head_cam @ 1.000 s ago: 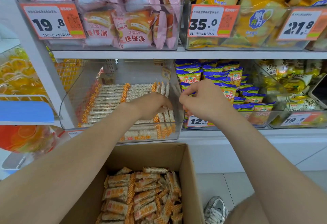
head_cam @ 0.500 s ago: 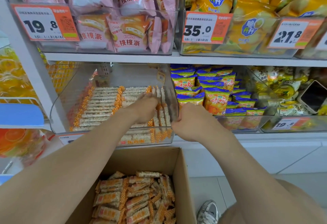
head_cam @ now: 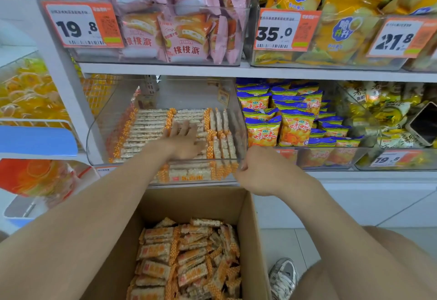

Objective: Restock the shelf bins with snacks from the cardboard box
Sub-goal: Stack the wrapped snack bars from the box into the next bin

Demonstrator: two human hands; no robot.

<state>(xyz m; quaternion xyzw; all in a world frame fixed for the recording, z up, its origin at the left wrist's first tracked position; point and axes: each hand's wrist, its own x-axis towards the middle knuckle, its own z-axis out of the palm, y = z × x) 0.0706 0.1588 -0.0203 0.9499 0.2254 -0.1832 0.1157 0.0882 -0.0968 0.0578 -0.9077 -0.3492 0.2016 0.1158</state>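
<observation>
A clear shelf bin (head_cam: 99, 134) on the middle shelf holds neat rows of orange-and-white snack bars (head_cam: 146, 124). My left hand (head_cam: 183, 140) reaches into the bin with fingers spread flat on the bars. My right hand (head_cam: 256, 169) hangs at the bin's front right corner, outside it, with fingers curled and nothing visible in them. Below, an open cardboard box (head_cam: 189, 199) holds a loose pile of the same snack bars (head_cam: 189, 259).
To the right stands a bin of blue-and-orange snack bags (head_cam: 281, 124), beyond it a bin of yellow packs (head_cam: 383, 115). The upper shelf carries pink cake packs (head_cam: 179, 30) and yellow bags (head_cam: 338, 18). My shoe (head_cam: 282, 276) is on the tiled floor beside the box.
My left hand has opened and spread flat on the bars deeper in the bin. My right hand has drawn back down out of the bin to its front corner.
</observation>
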